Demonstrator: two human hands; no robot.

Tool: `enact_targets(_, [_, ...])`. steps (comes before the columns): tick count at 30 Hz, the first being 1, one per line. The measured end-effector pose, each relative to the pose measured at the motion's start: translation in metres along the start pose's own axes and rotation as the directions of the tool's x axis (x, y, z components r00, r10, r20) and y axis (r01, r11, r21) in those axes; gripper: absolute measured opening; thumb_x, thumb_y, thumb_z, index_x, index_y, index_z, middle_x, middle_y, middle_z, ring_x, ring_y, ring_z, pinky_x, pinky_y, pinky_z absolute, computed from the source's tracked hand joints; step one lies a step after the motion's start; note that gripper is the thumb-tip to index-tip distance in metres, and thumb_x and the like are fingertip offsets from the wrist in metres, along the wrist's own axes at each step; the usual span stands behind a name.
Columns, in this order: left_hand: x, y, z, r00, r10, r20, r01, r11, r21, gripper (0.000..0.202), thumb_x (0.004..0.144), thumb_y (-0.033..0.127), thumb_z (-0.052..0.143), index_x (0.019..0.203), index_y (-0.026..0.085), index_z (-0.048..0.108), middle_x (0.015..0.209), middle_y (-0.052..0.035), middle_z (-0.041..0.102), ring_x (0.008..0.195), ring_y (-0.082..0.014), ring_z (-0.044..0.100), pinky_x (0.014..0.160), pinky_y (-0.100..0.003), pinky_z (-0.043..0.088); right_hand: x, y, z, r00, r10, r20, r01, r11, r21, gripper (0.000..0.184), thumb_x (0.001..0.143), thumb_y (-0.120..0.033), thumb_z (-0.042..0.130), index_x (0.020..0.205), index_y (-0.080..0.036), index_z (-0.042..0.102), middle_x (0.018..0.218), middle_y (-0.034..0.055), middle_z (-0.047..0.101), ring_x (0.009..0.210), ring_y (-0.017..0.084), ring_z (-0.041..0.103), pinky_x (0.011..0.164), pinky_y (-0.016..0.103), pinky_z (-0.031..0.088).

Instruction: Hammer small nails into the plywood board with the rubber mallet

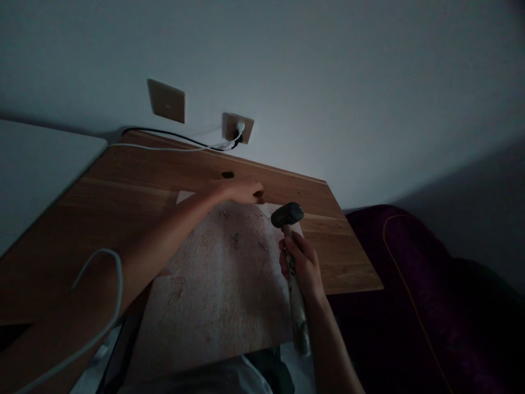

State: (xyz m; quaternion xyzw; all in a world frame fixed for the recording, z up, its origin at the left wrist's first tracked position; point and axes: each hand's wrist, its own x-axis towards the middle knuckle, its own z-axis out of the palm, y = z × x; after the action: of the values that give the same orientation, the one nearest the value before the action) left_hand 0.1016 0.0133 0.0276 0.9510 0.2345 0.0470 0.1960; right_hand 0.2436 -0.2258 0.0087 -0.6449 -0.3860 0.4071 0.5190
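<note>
My right hand [301, 265] is wrapped round the pale handle of a hammer [287, 214], whose dark head hangs just above the far right part of a pale board [213, 290] lying on a wooden table [123, 197]. My left hand [241, 191] reaches across to the board's far edge, fingers pinched together; what they hold is too small to make out. A few small nails or scraps [234, 238] lie on the board between the hands.
A white cable [110, 306] loops over the table's near left. Black and white cables run to a wall socket [237, 127], beside a wall plate [166, 100]. A dark purple seat [430, 295] stands to the right. A white surface [36, 175] lies at left.
</note>
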Motion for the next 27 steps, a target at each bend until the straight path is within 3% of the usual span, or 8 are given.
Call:
enact_targets(5, [0.002,0.021,0.015,0.996,0.033,0.086,-0.039,0.997,0.069,0.032,0.097,0.047,0.07,0.09,0.018,0.083,0.082,-0.011,0.077,0.074,-0.0231,0.065,0.069,-0.035,0.039,-0.004,0.005,-0.004,0.998,0.059,-0.024,-0.059,0.998,-0.011,0.046,0.081,-0.066,0.077,0.079,-0.023,0.061,0.043,-0.0075,0.051,0.031,0.009,0.039,0.03,0.02,0.029])
enact_targets(9, [0.0,0.027,0.022,0.994,0.07,0.088,-0.077,0.994,0.081,0.029,0.099,0.042,0.068,0.089,0.019,0.084,0.081,-0.01,0.078,0.072,-0.0226,0.066,0.069,-0.034,0.042,-0.003,0.006,-0.005,0.998,0.054,-0.012,-0.054,0.998,-0.024,0.045,0.081,-0.066,0.076,0.08,-0.023,0.061,0.044,-0.0074,0.052,0.031,0.009,0.041,0.031,0.02,0.031])
enact_targets(15, [-0.001,0.031,0.021,0.992,0.071,0.107,-0.091,0.977,0.191,0.027,0.1,0.036,0.065,0.097,0.017,0.085,0.089,-0.0107,0.081,0.075,-0.0206,0.07,0.067,-0.031,0.044,-0.002,0.005,-0.005,0.998,0.063,0.007,-0.063,0.998,-0.005,0.044,0.08,-0.063,0.078,0.079,-0.023,0.062,0.045,-0.0076,0.052,0.032,0.009,0.041,0.03,0.02,0.033])
enact_targets(27, [-0.007,0.04,0.016,0.989,0.071,0.126,-0.1,0.965,0.242,0.024,0.099,0.03,0.067,0.11,0.016,0.084,0.1,-0.0137,0.083,0.087,-0.0251,0.074,0.074,-0.032,0.048,0.004,0.002,-0.005,1.0,0.021,0.019,-0.02,0.999,-0.028,0.045,0.081,-0.066,0.077,0.079,-0.023,0.063,0.042,-0.0075,0.052,0.029,0.008,0.039,0.03,0.02,0.03])
